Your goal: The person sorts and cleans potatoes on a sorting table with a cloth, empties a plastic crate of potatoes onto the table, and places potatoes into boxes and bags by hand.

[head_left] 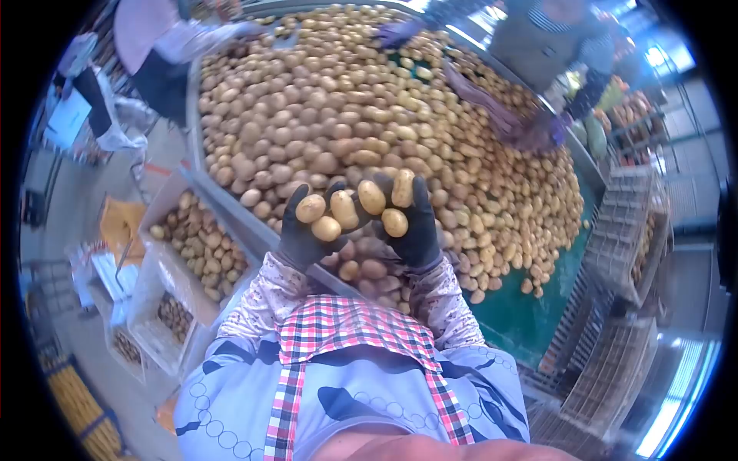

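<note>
My left hand (304,238), in a dark glove, is turned palm up with its fingers curled around potatoes. A rounded potato (310,208) lies at its thumb side, with another potato (327,228) and a longer potato (342,206) beside it. My right hand (417,234), gloved the same way, holds a potato (371,197), a smaller potato (394,223) and an upright oblong potato (403,188). Both hands are raised side by side over the near edge of a large potato heap (330,115). Some fingers are hidden behind the potatoes.
A metal rim (223,203) borders the sorting table, whose green surface (523,311) shows at right. Left stand a potato-filled crate (204,246) and smaller bins (173,319). Stacked crates (615,369) are at right. Co-workers' gloved hands (400,32) reach in from the far side.
</note>
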A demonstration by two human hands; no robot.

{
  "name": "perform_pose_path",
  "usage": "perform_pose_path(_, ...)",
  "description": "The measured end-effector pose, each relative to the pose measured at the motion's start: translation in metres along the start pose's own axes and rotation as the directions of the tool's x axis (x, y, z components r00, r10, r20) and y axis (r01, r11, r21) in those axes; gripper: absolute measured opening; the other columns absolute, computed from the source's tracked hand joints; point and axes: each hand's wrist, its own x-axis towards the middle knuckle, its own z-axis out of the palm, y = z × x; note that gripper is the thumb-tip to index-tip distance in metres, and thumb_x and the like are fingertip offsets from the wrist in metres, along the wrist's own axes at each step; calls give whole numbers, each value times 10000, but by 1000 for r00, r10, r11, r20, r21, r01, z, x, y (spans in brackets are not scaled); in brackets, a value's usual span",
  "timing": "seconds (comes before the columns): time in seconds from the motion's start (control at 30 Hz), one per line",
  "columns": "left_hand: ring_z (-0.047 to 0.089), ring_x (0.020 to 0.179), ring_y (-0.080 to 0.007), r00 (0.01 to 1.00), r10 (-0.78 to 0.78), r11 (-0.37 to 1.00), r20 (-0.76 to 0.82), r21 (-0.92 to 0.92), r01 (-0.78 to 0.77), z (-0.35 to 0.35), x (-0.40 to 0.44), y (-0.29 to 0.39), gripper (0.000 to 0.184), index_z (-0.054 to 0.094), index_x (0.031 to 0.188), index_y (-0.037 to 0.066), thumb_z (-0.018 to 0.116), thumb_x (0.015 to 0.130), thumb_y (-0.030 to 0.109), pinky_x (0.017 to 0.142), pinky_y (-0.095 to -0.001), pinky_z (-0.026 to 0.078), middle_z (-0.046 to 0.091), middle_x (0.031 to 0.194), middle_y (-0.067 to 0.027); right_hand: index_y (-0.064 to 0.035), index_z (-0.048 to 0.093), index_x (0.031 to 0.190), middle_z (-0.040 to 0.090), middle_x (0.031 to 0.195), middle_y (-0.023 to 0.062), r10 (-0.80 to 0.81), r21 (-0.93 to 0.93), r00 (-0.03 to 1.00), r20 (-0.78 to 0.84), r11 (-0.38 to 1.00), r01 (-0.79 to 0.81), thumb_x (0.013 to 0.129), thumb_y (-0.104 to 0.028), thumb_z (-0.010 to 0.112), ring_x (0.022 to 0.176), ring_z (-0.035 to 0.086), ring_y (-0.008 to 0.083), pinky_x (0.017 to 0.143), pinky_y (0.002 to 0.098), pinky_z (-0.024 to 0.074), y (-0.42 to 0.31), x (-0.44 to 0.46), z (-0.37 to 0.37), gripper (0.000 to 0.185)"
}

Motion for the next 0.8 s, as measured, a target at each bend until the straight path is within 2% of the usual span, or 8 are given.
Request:
perform_pose_path(0.07,607,941,-250,977,206,692,62,696,-190,-51,-8,-9,370,578,1099,-7,688,796,174,844,-349,469,637,1056,-95,-22,391,1331,584,1194,112,89,-85,996,-11,992,-90,883,-77,610,1066,582,213,903,342,475,38,27,-5,502)
perform_pose_path(0.17,617,874,-177,779,-614,551,-127,-776,307,-110,-30,-15,290,563,1122,-19,570,888,152,778,-286,509,637,1022,-65,-33,391,1313,568,1231,117,133,-532,991,36,842,-93,893,-136,601,1108,564,217,928,349,464,101,66,-38,480)
perform_pose_path(0.27,621,875,-177,786,-608,589,-115,-729,349,-187,-58,-17,268,565,1096,1,595,860,125,758,-305,522,636,1009,-64,-54,461,1210,561,1189,94,343,-559,938,45,787,-261,892,-342,621,1059,558,195,897,331,478,161,92,-20,458)
perform_pose_path(0.33,589,955,-201,743,-615,754,-264,-473,456,-219,-86,-30,434,507,1203,29,603,868,288,802,-333,510,591,1103,-95,-52,405,1313,561,1185,91,781,306,624,-13,597,-741,896,-381,623,1062,561,198,894,388,499,198,115,-26,574)
perform_pose_path(0.4,558,1035,-225,606,-698,713,-381,-296,636,-245,-115,-49,608,449,1310,58,610,876,452,846,-362,499,547,1197,-125,-69,452,1276,570,1155,89,489,-698,862,135,664,-268,923,-478,512,1041,566,214,877,417,503,253,122,-45,544)
perform_pose_path(0.43,547,1052,-231,294,-943,279,-157,-853,441,-251,-123,-56,626,432,1328,72,615,871,458,867,-366,490,542,1204,-129,-76,492,1226,580,1116,93,665,-322,746,-25,701,-636,943,-449,486,1027,569,228,873,422,506,263,126,-45,468)
perform_pose_path(0.53,555,1093,-257,748,-596,794,-292,-353,495,-261,-152,-83,374,462,1307,69,458,982,253,901,-408,501,542,1235,-111,-88,539,1169,592,1065,99,850,149,527,-7,522,-840,973,-377,443,1046,567,258,871,417,512,295,145,-31,362)
perform_pose_path(0.8,596,1049,-218,513,-724,686,-461,-559,466,-251,-192,-152,299,541,1186,24,517,949,205,873,-341,529,609,1144,-129,-63,513,1241,582,985,77,869,-105,338,-362,322,-941,933,-395,535,848,612,208,738,329,545,340,173,-23,454)
